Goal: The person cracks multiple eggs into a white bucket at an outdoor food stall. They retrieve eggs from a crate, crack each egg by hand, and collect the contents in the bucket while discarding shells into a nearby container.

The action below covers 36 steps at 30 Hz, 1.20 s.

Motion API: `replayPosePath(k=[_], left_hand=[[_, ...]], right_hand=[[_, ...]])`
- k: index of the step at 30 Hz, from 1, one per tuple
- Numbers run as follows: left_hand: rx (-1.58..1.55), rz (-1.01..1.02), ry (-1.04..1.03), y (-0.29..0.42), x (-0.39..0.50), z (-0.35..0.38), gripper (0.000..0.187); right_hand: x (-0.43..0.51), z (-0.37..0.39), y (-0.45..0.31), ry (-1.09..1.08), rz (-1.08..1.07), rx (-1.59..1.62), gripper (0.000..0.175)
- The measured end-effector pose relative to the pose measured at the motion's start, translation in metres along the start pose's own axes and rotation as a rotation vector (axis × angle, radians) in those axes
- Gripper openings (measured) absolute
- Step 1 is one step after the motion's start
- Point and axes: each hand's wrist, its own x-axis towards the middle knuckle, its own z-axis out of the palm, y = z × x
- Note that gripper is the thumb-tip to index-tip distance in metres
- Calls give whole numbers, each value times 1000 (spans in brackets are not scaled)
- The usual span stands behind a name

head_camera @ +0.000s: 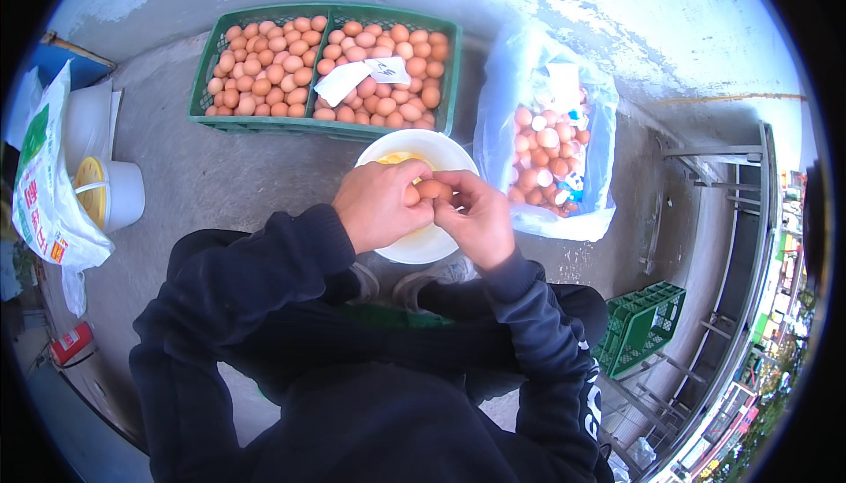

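Both hands meet above a white bucket (396, 251) that holds yellow egg yolk (398, 158). My left hand (380, 205) has its fingers curled around a brown egg (411, 197). Between the fingertips of my right hand (481, 222) is another brown egg or piece of shell (433, 190), touching or nearly touching the first. Whether these are two eggs or two parts of one cannot be told, as the fingers cover much of them. The bucket stands on the floor in front of my shoes (436, 278).
Beyond the bucket sits a green plastic crate (264, 126) of brown eggs with paper slips on top. To its right, a container lined with a clear plastic bag (598, 218) holds broken eggshells (545, 146). A lidded pail (125, 195), fire extinguisher (71, 344) and green crate (641, 327) stand farther out.
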Motion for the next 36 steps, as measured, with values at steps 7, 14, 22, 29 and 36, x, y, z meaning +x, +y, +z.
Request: replayPosePath(k=[7,14,22,29,36], left_hand=[[19,110,11,-6,0,0,35],[134,296,8,-18,5,-10,40],[254,333,29,-10,4,-15,49],[-17,327,125,-7,9,-6,53],[-498,-7,241,-11,29,-38,40]], right_hand=[[-2,-2,-1,-25,-33,28,37],[3,-23,-12,-99,-534,-555,40],[6,-24,-17,-99,-542,-640,45],[5,-18,-16,-113,-503,-471,51],[41,-103,-19,374,-186,-1013,54]])
